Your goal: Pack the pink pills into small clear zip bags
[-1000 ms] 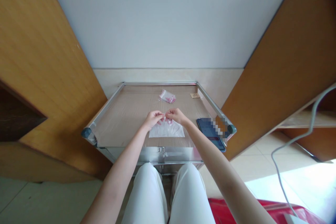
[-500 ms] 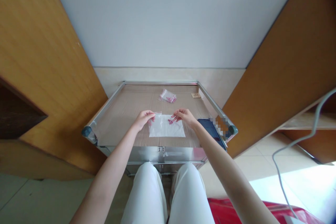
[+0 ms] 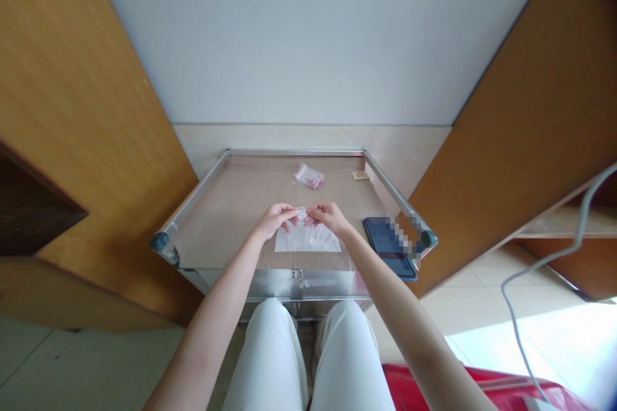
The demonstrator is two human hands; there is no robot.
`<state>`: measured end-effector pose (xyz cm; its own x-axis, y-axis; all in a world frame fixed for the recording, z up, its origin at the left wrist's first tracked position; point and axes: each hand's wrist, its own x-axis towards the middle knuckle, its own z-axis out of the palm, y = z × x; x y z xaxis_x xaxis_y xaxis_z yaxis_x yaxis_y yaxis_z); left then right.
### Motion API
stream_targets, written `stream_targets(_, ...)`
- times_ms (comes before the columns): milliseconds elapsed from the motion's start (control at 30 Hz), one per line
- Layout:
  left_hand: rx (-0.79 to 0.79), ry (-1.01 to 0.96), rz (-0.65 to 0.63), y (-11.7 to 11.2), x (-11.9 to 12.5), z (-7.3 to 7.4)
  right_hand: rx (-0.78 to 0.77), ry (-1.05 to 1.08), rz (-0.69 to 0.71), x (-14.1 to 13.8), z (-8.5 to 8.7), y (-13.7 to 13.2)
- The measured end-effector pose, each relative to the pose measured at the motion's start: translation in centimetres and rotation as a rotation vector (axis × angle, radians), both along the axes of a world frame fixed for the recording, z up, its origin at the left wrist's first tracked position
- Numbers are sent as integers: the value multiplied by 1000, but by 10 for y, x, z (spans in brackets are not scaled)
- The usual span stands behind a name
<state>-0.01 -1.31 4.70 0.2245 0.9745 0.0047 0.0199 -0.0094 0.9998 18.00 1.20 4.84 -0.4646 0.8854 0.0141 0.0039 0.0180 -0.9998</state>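
A flat white sheet (image 3: 308, 242) lies on the brown cardboard top of a metal-framed stand. Over its far edge, my left hand (image 3: 279, 218) and my right hand (image 3: 325, 215) are close together, each with thumb and fingers pinched. Between them they hold a small clear plastic bag (image 3: 301, 210) by its edge, where a thin reddish line shows. My fingers cover most of this bag, and its contents are hard to make out. Farther back lies a pile of small clear bags (image 3: 308, 176) with red markings.
A dark tablet (image 3: 389, 247) lies at the right edge, partly pixelated. Near the back right is a small tan card (image 3: 360, 174). The metal frame (image 3: 294, 152) borders the cardboard. Wooden panels flank the stand, and a grey cable (image 3: 511, 314) hangs at right.
My hands have come together, the left moving right and the right moving left. Both now pinch the small bag's edge; the red pieces near my right fingers are now mostly covered.
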Motion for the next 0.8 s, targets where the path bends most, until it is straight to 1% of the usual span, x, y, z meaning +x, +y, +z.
stream_targets(167,11,-27,44,2,-1,-2,-41,63,-13,6,3,-2)
stream_targets(333,5,-66,72,2,1,-5,-57,63,-45,9,1,-1)
stream_targets(400,-2,-94,106,3,-1,-7,-63,66,-89,12,1,0)
stream_targets(500,-9,-143,171,4,-8,-10,-56,90,-193,21,3,3)
stream_targets(567,-27,-149,148,3,-12,-11,-56,109,-223,27,5,5)
stream_targets(667,-30,-160,106,1,-14,-13,-87,150,-216,33,8,8)
stream_targets(733,-11,-173,137,2,-13,-17,-125,193,-196,37,11,13)
stream_targets(800,10,-180,213,4,-13,-23,-161,226,-169,42,16,22)
